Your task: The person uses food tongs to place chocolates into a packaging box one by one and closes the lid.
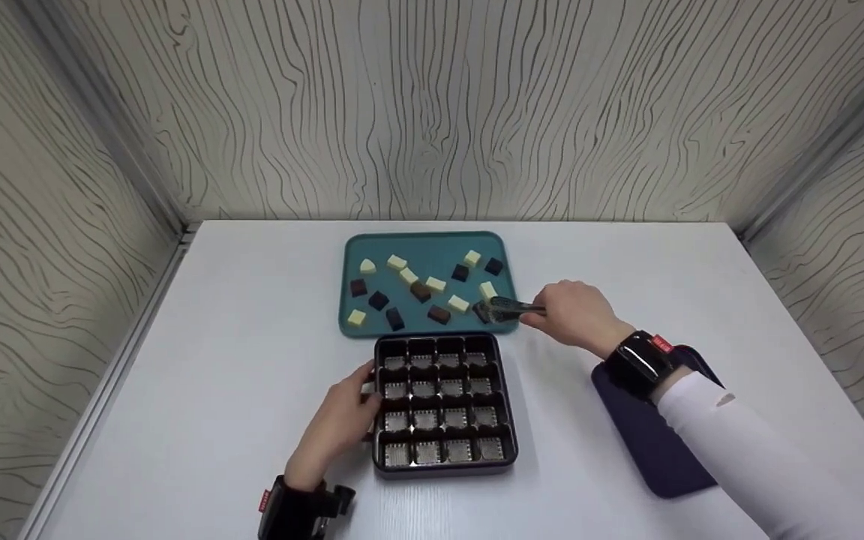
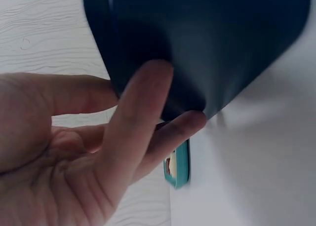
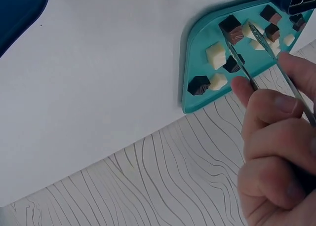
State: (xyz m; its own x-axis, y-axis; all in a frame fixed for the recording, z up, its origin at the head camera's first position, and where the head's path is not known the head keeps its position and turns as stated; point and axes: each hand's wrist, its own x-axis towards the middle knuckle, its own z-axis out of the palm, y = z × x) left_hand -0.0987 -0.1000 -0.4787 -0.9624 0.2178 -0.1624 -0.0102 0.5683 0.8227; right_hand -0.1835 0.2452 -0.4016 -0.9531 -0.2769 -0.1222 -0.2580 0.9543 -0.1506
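A dark box (image 1: 447, 472) with four rows of four square compartments sits on the white counter (image 1: 252, 322). The left hand (image 1: 342, 409) is at the box's left side, its slightly bent fingers resting against the wall and its thumb by the rim; it touches the box without wrapping round it. Beyond the box's far right corner, the right hand (image 1: 578, 311) holds a pair of tongs (image 1: 513, 308) in curled fingers.

Just beyond the far edge of the box lies a teal tray (image 1: 424, 246), where chocolates (image 1: 458, 304) are scattered, some pale and some dark (two of the dark ones look browner than the others). The tips of the tongs are at a dark chocolate (image 3: 232, 24) beyond the box's far right corner; whether they pinch it, I cannot tell.

To the right of the box, partly hidden under the right forearm, lies a dark blue panel (image 1: 649, 442) with rounded corners. Well behind the box rises a pale wall (image 1: 424, 112) patterned with wood grain.
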